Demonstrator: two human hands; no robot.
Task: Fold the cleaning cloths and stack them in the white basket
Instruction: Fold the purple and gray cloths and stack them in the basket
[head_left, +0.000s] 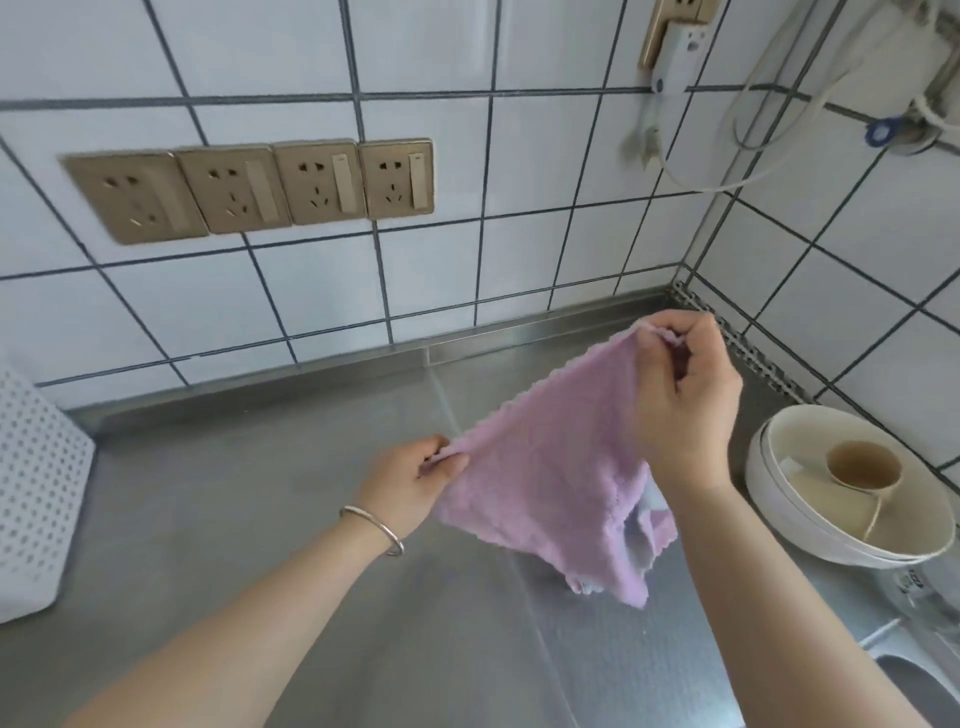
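Pinching the pink cloth (550, 467) by two corners — left hand (410, 483) low, right hand (680, 395) higher. It hangs above the counter (234, 519), basket (36, 493) off left.

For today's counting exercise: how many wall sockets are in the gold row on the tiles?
4, side by side on the wall left of centre: first, second, third, fourth. Another gold plate sits higher up, partly covered.

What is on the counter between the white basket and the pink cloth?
Only bare steel counter between white basket and pink cloth, in the head view.
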